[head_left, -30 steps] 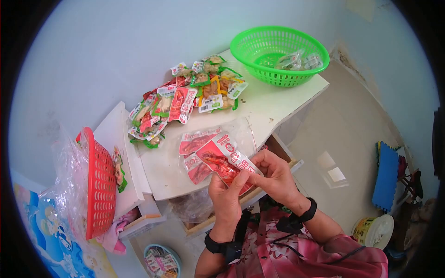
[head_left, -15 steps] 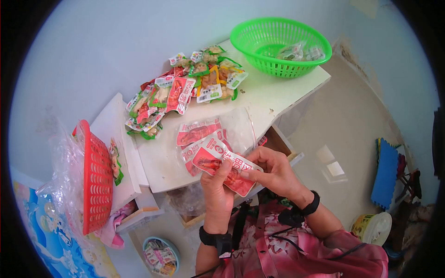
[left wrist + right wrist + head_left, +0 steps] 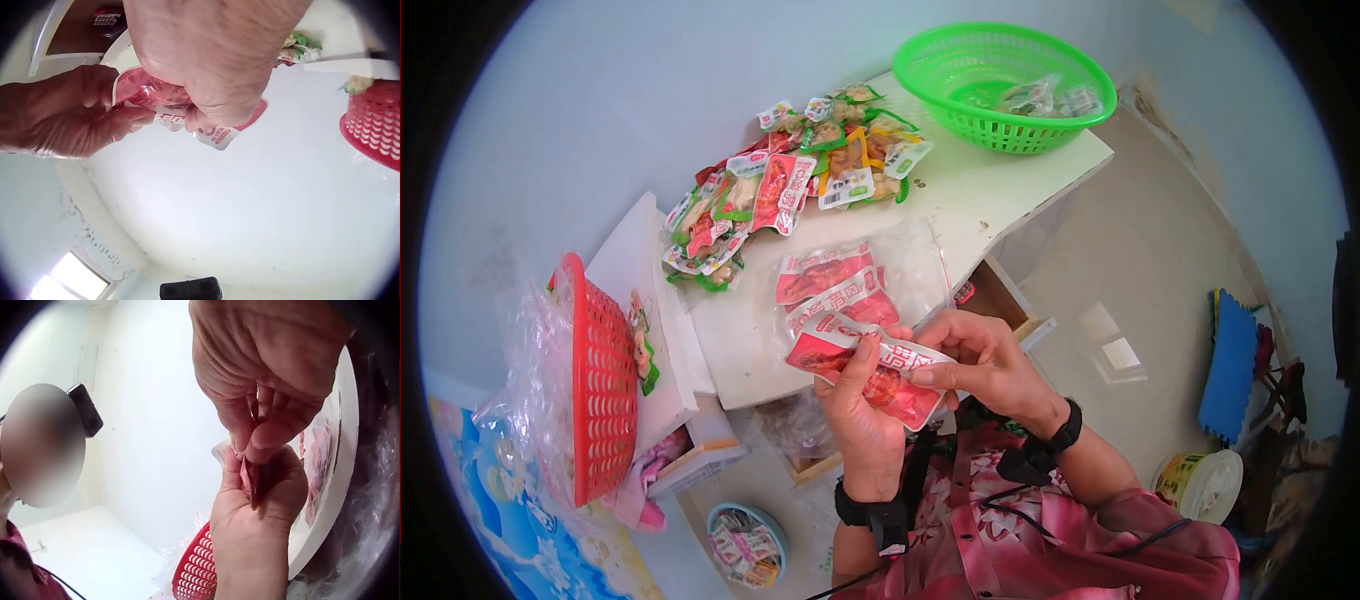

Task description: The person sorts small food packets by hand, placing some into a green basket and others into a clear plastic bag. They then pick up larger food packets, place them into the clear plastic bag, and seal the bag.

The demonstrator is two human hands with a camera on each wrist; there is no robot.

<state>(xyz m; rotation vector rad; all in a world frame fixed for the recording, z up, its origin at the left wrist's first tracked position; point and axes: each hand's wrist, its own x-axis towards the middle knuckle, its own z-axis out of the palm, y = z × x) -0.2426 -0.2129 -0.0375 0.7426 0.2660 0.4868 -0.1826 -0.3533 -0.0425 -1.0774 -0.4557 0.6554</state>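
Note:
A red and white sealed snack packet (image 3: 905,392) is held tilted between both hands, in front of the white table's near edge. My left hand (image 3: 862,420) grips its left side with the thumb across the printed face. The right hand (image 3: 985,370) pinches its right edge between thumb and fingers. In the left wrist view the packet (image 3: 150,90) shows glossy red contents behind a clear window. Seen edge-on in the right wrist view, the packet (image 3: 249,481) is a thin red strip between the hands. Behind it, similar red packets (image 3: 825,272) lie on a clear plastic bag (image 3: 915,255).
Mixed snack packets are heaped (image 3: 780,190) at the table's back. A green basket (image 3: 1000,135) with clear-wrapped items stands back right. On the left are a red basket (image 3: 605,400) and crumpled plastic (image 3: 525,370). Drawers (image 3: 1010,300) stand open below; a small tub (image 3: 775,535) is on the floor.
The packet has come nearer the body and turned flatter in my hands, its window tilting. Both hands still hold it. The head view has shifted, moving the table upward slightly.

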